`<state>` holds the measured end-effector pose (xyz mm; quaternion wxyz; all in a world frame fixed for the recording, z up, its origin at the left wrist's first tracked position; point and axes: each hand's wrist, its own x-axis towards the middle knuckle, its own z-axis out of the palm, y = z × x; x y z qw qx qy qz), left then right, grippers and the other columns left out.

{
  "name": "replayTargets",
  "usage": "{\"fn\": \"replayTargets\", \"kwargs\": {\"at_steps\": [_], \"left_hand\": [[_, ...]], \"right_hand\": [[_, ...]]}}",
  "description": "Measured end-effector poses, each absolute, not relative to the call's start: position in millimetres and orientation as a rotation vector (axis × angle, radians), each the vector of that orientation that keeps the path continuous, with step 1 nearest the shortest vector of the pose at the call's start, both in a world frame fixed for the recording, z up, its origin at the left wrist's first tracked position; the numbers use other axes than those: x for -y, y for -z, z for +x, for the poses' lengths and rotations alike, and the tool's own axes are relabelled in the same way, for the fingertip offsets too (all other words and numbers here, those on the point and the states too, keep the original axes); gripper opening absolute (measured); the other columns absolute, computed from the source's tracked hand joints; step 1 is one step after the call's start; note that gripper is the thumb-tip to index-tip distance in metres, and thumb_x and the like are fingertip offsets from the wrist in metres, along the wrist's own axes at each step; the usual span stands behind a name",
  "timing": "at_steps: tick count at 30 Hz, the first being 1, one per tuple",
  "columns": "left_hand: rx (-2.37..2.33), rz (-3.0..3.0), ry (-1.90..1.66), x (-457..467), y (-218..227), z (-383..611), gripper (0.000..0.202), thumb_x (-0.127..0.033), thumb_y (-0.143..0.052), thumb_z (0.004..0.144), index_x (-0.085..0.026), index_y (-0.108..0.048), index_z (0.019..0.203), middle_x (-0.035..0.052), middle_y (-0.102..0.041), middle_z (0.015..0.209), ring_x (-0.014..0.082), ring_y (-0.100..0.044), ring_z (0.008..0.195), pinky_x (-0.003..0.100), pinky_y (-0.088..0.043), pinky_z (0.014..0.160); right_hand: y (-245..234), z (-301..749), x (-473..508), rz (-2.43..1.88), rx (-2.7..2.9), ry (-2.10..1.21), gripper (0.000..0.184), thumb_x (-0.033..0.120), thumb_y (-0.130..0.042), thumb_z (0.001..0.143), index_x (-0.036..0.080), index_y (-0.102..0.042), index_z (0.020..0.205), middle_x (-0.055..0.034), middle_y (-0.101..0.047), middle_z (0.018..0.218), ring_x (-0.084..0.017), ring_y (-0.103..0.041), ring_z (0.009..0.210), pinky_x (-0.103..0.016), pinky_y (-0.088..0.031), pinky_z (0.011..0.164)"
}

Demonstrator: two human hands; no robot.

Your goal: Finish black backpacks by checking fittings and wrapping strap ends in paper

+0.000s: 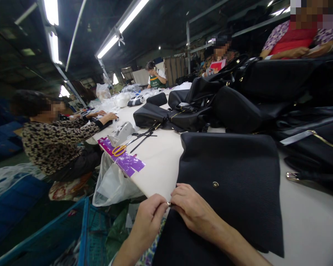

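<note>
A black leather-like bag (230, 162) lies on the table in front of me, with a round metal snap (215, 184) on its face. At the bag's left edge, my left hand (150, 214) pinches a small shiny metal piece (168, 204) between thumb and forefinger. My right hand (195, 210) is closed at the same spot, its fingers meeting the left fingertips and curled against the bag's edge. Something dark and small shows between the right fingers; its kind is hidden. Below my hands, more black material hangs toward my lap.
Black bags (235, 107) are heaped at the right and back. Yellow-handled scissors (119, 150), black straps (144, 140), purple tape (127, 162) and a tape dispenser (123, 133) lie left. A plastic bag (113, 184) hangs by blue crates (84, 229). Co-workers (55, 136) sit around the table.
</note>
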<state>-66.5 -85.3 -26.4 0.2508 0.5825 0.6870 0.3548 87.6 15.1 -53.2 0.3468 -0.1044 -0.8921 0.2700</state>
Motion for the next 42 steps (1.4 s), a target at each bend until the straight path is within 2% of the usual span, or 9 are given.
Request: {"fn": "replayTargets", "kwargs": {"at_steps": [4,10,16,20,27,31,33,38,42], "left_hand": [[-1.791,1.294,-1.043,77,34,-69,0.027,-0.035,-0.050,0.089,-0.020,-0.051,0.066,-0.0029,-0.049,0.057,0.0119,-0.043,0.053,0.024,-0.033,0.053],[-1.801,1.265,-1.083,79,38,-68,0.031,-0.040,-0.045,0.092,-0.019,-0.054,0.070,-0.0022,-0.051,0.058,0.0118,-0.044,0.052,0.024,-0.035,0.052],[-1.823,1.853,-1.194,84,36,-68,0.023,-0.020,-0.054,0.090,-0.022,-0.065,0.111,0.0055,-0.062,0.099,0.0155,-0.059,0.080,0.026,-0.047,0.074],[-1.771,1.915,-1.201,81,33,-63,0.014,-0.015,-0.054,0.089,-0.020,-0.066,0.085,0.0027,-0.060,0.085,0.0153,-0.058,0.080,0.024,-0.045,0.073],[-1.974,1.457,-1.141,80,20,-86,0.037,-0.039,-0.043,0.092,-0.021,-0.049,0.060,-0.0009,-0.048,0.061,0.0170,-0.048,0.063,0.029,-0.037,0.062],[-2.133,1.586,-1.105,86,28,-110,0.020,-0.027,-0.046,0.082,-0.018,-0.063,0.086,0.0081,-0.063,0.093,0.0224,-0.058,0.081,0.033,-0.043,0.074],[-2.148,1.575,-1.112,92,32,-112,0.029,-0.025,-0.044,0.079,-0.018,-0.065,0.098,0.0106,-0.064,0.105,0.0234,-0.059,0.086,0.035,-0.044,0.080],[-2.012,1.298,-0.910,98,31,-97,0.037,-0.045,-0.045,0.088,-0.020,-0.056,0.063,-0.0007,-0.052,0.054,0.0155,-0.048,0.054,0.027,-0.036,0.056],[-1.771,1.067,-1.053,92,33,-87,0.033,-0.048,-0.059,0.074,-0.017,-0.060,0.082,0.0009,-0.060,0.070,0.0108,-0.045,0.051,0.022,-0.030,0.044]], "right_hand": [[51,91,-18,-0.224,2.286,-0.779,0.027,0.006,-0.038,0.094,0.018,-0.060,0.087,-0.0061,-0.064,0.086,-0.019,-0.056,0.088,-0.035,-0.046,0.091],[51,89,-17,-0.359,2.342,-0.808,0.018,0.010,-0.051,0.092,0.017,-0.058,0.078,-0.0045,-0.061,0.081,-0.019,-0.055,0.083,-0.034,-0.045,0.083],[50,88,-16,-0.463,2.392,-0.808,0.015,0.007,-0.052,0.090,0.015,-0.060,0.080,-0.0058,-0.062,0.082,-0.020,-0.056,0.083,-0.034,-0.045,0.081],[54,88,-17,-0.407,2.351,-0.750,0.015,0.008,-0.054,0.089,0.016,-0.059,0.077,-0.0052,-0.061,0.080,-0.020,-0.055,0.082,-0.033,-0.045,0.081],[53,88,-15,-0.299,2.245,-0.794,0.013,0.007,-0.057,0.089,0.018,-0.062,0.083,-0.0024,-0.063,0.084,-0.018,-0.056,0.085,-0.033,-0.043,0.085],[51,87,-15,-0.307,2.241,-0.775,0.016,0.006,-0.056,0.089,0.018,-0.060,0.080,-0.0018,-0.061,0.081,-0.018,-0.054,0.084,-0.033,-0.044,0.085],[52,86,-14,-0.317,2.241,-0.713,0.018,0.007,-0.054,0.090,0.018,-0.057,0.076,-0.0025,-0.059,0.080,-0.018,-0.053,0.082,-0.033,-0.045,0.085],[54,83,-10,-0.250,2.226,-0.475,0.028,0.010,-0.043,0.097,0.017,-0.055,0.073,-0.0034,-0.057,0.078,-0.017,-0.050,0.078,-0.035,-0.046,0.089],[55,83,-9,-0.199,2.203,-0.392,0.030,0.012,-0.040,0.099,0.016,-0.056,0.074,-0.0047,-0.060,0.079,-0.017,-0.052,0.081,-0.034,-0.047,0.085]]}}
